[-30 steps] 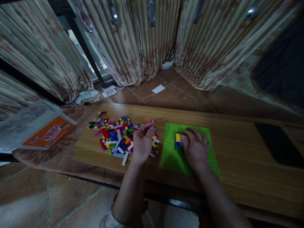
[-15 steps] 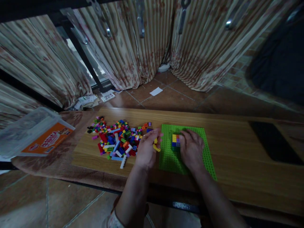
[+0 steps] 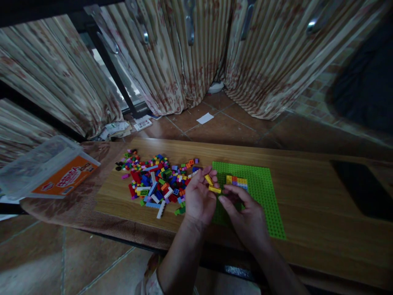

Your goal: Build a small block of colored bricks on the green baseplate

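Mid-frame, right hand (image 3: 247,215) covers the lower middle of the green baseplate (image 3: 260,190) and the near side of the brick block (image 3: 237,180); too dim to tell if its fingertips touch the yellow brick (image 3: 215,189). Left hand (image 3: 200,198) hides part of the brick pile (image 3: 156,180). Black slab (image 3: 362,188) and dark blurred shape (image 3: 365,78) run off frame right; small print on the orange label (image 3: 64,178), left, unreadable.

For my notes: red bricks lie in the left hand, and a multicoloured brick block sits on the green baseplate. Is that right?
Not quite: the bricks in the left hand are yellow, not red, as the head view shows. The multicoloured brick block does sit on the green baseplate.
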`<state>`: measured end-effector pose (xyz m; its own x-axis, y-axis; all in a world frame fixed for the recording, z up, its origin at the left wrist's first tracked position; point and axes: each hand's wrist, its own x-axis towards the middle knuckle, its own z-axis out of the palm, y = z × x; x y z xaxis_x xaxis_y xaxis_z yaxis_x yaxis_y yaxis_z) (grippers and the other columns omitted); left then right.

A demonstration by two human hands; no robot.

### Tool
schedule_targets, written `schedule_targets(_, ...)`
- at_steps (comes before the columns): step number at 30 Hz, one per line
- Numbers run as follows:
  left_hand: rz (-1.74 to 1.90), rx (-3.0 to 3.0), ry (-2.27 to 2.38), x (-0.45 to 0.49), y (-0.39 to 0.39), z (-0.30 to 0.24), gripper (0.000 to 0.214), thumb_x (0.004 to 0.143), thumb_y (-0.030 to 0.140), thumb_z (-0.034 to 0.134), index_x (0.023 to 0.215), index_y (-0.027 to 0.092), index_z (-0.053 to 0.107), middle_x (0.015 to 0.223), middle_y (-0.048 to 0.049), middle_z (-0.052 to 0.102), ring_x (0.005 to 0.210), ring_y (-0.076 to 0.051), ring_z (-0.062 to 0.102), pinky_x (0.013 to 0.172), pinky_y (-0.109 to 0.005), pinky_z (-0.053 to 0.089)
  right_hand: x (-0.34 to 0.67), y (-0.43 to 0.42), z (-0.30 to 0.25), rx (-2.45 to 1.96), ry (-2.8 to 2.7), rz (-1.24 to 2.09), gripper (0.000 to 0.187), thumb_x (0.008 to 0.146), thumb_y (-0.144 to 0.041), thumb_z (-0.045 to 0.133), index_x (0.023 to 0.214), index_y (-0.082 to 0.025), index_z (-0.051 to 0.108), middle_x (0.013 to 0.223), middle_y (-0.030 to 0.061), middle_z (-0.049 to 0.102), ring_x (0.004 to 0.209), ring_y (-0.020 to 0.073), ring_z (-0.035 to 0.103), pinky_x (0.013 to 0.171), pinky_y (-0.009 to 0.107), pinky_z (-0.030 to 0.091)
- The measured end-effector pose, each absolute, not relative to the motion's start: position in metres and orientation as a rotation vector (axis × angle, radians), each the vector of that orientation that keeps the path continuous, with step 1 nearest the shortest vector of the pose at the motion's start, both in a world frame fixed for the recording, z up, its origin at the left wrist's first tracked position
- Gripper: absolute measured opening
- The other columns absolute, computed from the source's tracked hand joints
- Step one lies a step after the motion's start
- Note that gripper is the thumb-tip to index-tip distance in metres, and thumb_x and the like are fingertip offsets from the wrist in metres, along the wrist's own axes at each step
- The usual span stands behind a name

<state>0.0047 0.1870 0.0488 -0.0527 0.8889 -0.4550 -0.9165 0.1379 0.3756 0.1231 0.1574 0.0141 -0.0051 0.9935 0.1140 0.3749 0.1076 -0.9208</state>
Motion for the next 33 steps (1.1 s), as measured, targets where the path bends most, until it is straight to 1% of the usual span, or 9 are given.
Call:
schedule_targets(6,1.462,0.04,0.81,0.027,0.181,0.042,0.02,0.08,0.027,0.057,0.091,0.013,0.066,0.087,-0.0071,0.064,0.073,-0.012,0.059,0.074,-0.025,0.047,0.125,0.162,0.011,-1.475,-1.445,0.924,0.027,0.081,-0.042,0.064,0.099,-0.023,0.067,0.098,0.006,0.072,0.09,0.022,0.067,0.08,0.037,0.052)
schedule_targets(11,1.519,0.185,0.945,0.03,0.185,0.029,0.02,0.071,0.012,0.057,0.09,0.013,0.066,0.085,-0.0067,0.066,0.072,-0.012,0.059,0.074,-0.026,0.046,0.128,0.163,0.006,-1.515,-1.394,0.916,0.034,0.078,-0.047,0.065,0.102,-0.023,0.067,0.098,0.0061,0.072,0.089,0.022,0.067,0.082,0.037,0.052)
schedule_targets(14,1.498,0.439,1.175,0.02,0.187,0.024,0.021,0.076,0.011,0.051,0.091,0.015,0.065,0.086,-0.0066,0.067,0.074,-0.015,0.06,0.074,-0.03,0.048,0.125,0.162,0.002,-1.542,-1.438,0.903,0.039,0.076,-0.052,0.064,0.102,-0.023,0.068,0.095,0.0058,0.073,0.087,0.0226,0.068,0.079,0.037,0.052)
schedule_targets(17,1.457,0.859,1.458,0.0,0.187,0.025,0.024,0.081,0.012,0.048,0.095,0.018,0.066,0.095,-0.0075,0.068,0.086,-0.019,0.063,0.082,-0.034,0.049,0.119,0.161,-0.005,-1.554,-1.552,0.868,0.038,0.077,-0.055,0.062,0.098,-0.024,0.069,0.094,0.0048,0.073,0.086,0.0234,0.069,0.077,0.037,0.053)
schedule_targets(21,1.361,1.285,1.804,-0.03,0.185,0.033,0.036,0.081,0.005,0.043,0.102,0.02,0.068,0.105,-0.0088,0.07,0.101,-0.022,0.062,0.093,-0.038,0.046,0.107,0.161,-0.013,-1.475,-1.764,0.791,0.033,0.081,-0.053,0.057,0.093,-0.026,0.07,0.093,0.0031,0.074,0.086,0.0231,0.07,0.075,0.035,0.054)
schedule_targets(23,1.267,1.448,1.91,-0.042,0.183,0.036,0.039,0.079,0.002,0.042,0.101,0.02,0.069,0.104,-0.0087,0.07,0.101,-0.024,0.061,0.094,-0.04,0.045,0.1,0.162,-0.016,-1.397,-1.823,0.753,0.032,0.084,-0.051,0.053,0.094,-0.025,0.069,0.095,0.0035,0.074,0.087,0.0223,0.07,0.077,0.034,0.054)
schedule_targets(26,1.101,1.627,2.031,-0.055,0.181,0.037,0.038,0.076,0.001,0.044,0.095,0.021,0.07,0.096,-0.0092,0.071,0.092,-0.026,0.06,0.088,-0.04,0.045,0.093,0.164,-0.02,-1.354,-1.867,0.692,0.034,0.085,-0.05,0.051,0.096,-0.024,0.069,0.098,0.0052,0.074,0.087,0.0227,0.07,0.077,0.035,0.055)
schedule_targets(29,0.988,1.711,2.119,-0.062,0.179,0.038,0.031,0.081,0.007,0.045,0.093,0.021,0.07,0.091,-0.0095,0.07,0.088,-0.026,0.059,0.085,-0.04,0.045,0.089,0.169,-0.024,-1.383,-1.891,0.641,0.035,0.085,-0.05,0.05,0.098,-0.024,0.07,0.099,0.0058,0.074,0.087,0.0239,0.071,0.075,0.036,0.055)
schedule_targets(33,0.952,1.684,2.231,-0.076,0.177,0.04,0.026,0.084,0.014,0.048,0.099,0.02,0.069,0.095,-0.0103,0.069,0.093,-0.026,0.059,0.088,-0.04,0.043,0.088,0.173,-0.024,-1.385,-1.882,0.655,0.036,0.085,-0.052,0.051,0.099,-0.024,0.069,0.101,0.0053,0.074,0.088,0.0237,0.07,0.078,0.036,0.053)
